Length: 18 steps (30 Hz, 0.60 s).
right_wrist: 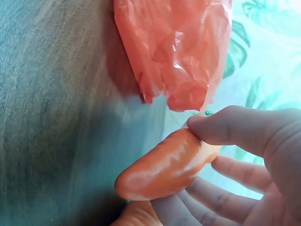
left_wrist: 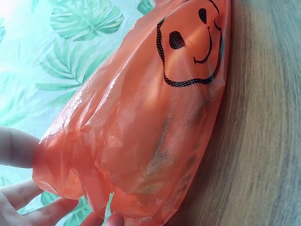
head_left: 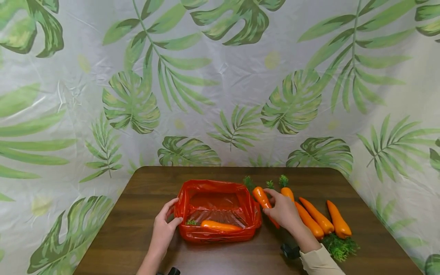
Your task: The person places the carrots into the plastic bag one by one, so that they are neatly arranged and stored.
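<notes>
A red plastic bag lies with its mouth spread wide toward the head camera. Inside it, by the near wall, is an orange carrot with a green top. My left hand holds the bag's left end, thumb and fingers spread along the rim. In the left wrist view the bag's side carries a black smiling-face print. Just right of the bag, my right hand grips another carrot between thumb and fingers. Its leafy end points toward the bag's right rim in the head view.
Several more carrots lie on the right of the dark wooden table, among them one carrot at the far right. Green leafy tops cluster by the right sleeve. A leaf-patterned curtain hangs behind the table.
</notes>
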{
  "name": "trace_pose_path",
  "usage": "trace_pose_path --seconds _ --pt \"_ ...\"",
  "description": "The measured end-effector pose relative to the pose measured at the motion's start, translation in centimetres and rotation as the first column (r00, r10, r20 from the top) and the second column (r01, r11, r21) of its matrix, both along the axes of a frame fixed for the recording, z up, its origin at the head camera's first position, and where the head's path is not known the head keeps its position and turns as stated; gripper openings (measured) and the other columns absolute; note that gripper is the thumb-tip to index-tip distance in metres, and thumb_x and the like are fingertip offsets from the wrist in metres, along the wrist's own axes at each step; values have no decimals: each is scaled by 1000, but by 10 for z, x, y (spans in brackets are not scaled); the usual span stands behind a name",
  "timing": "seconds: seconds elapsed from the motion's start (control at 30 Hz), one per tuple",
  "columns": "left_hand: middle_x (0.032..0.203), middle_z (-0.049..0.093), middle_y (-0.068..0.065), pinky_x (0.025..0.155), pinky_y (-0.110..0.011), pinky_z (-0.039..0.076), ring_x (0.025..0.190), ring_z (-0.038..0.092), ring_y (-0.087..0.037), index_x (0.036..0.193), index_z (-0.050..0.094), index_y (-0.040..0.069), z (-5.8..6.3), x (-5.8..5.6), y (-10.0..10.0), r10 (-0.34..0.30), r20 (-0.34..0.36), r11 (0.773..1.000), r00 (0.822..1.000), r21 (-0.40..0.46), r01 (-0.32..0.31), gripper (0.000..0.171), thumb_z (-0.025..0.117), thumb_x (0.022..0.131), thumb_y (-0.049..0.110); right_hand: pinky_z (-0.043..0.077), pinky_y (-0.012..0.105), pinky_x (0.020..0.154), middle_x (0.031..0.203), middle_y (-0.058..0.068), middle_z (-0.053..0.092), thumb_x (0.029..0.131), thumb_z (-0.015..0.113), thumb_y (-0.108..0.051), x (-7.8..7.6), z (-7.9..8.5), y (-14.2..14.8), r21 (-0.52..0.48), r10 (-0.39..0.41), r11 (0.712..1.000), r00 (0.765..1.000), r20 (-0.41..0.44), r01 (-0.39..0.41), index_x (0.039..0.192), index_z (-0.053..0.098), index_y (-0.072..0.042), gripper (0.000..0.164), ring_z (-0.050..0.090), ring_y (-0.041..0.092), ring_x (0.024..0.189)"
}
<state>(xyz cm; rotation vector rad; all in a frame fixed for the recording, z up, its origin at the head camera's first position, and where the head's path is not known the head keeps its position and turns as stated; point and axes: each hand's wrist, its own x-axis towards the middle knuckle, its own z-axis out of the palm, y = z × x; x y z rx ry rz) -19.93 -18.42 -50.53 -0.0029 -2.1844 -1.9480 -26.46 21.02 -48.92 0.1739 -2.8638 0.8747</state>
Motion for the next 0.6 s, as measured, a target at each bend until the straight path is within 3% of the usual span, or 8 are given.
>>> trace_pose_path --seconds 0.3,0.6 --pt "146 53 -12 89 -21 51 133 49 -32 141 57 11 0 -1 0 3 -3 1000 1000 -7 -3 58 66 87 -9 48 33 58 95 0 71 77 84 -17 0 6 3 -13 -10 1000 1000 12 11 143 56 -19 72 60 13 68" --pt "146 52 -11 86 -19 52 133 48 -33 142 56 11 1 1 2 10 8 1000 1000 0 -10 59 65 87 -11 53 35 61 98 3 72 77 84 -18 2 9 6 -14 -6 1000 1000 -30 5 143 56 -19 72 67 15 75"
